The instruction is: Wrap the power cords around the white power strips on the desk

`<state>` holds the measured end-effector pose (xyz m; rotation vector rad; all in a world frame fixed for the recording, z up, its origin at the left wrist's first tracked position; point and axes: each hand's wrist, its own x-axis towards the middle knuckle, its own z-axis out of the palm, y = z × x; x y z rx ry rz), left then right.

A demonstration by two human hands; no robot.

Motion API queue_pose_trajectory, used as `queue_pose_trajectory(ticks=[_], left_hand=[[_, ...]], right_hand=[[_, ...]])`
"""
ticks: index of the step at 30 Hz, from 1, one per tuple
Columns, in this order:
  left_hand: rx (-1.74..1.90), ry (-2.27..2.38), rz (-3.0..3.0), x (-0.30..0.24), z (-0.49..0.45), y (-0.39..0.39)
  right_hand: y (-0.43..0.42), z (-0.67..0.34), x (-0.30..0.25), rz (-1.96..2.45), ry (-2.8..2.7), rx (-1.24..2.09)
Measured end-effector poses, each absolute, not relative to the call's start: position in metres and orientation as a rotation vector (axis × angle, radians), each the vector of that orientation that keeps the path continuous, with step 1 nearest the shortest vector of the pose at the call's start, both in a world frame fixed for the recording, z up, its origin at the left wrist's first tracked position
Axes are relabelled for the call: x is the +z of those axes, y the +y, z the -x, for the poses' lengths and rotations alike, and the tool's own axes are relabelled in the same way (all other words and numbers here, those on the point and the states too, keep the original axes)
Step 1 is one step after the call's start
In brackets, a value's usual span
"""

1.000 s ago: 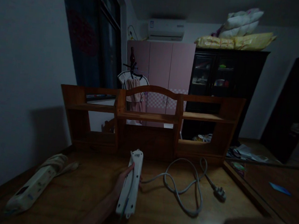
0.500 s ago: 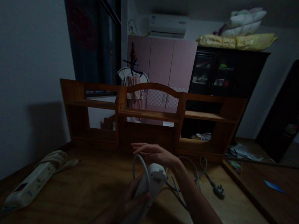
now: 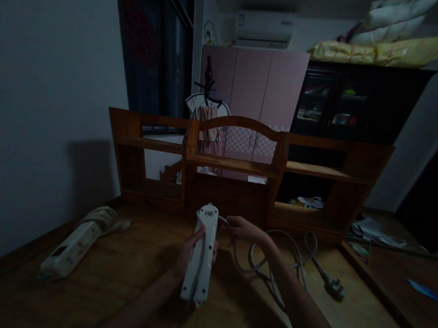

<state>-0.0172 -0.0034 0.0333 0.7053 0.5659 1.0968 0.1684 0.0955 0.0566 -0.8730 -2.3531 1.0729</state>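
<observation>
My left hand (image 3: 189, 250) is wrapped round a white power strip (image 3: 203, 269), held tilted above the table with its screwed underside facing me. My left thumb presses a grey cable (image 3: 201, 253) that runs lengthwise along that underside. At the strip's far end the cable bends round to the right, where my right hand (image 3: 242, 230) pinches it. From there the loose cable (image 3: 252, 267) lies in loops on the table, ending in a three-pin plug (image 3: 334, 288) at the right.
A second white power strip (image 3: 74, 248), its cord wound round one end, lies at the left by the wall. Across the table's back stands a wooden shelf unit (image 3: 234, 163). A blue card (image 3: 424, 290) rests on the brown surface at the right.
The power strip has turned more upright with its underside towards me. My right hand has come down to the strip's right side, drawing the cable round its far end. The view shifted left.
</observation>
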Motion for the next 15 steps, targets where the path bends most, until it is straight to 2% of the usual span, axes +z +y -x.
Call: queue_pose_trajectory(ticks=[6, 13, 15], left_hand=[[1.253, 0.661, -0.778, 0.020, 0.014, 0.005], [1.448, 0.947, -0.727, 0.020, 0.032, 0.018], [1.477, 0.996, -0.685, 0.019, 0.036, 0.021]], right_hand=[[0.101, -0.185, 0.068, 1.005, -2.335, 0.700], [0.081, -0.182, 0.089, 1.042, -2.383, 0.537], [0.072, -0.183, 0.100, 1.142, -2.398, 0.389]])
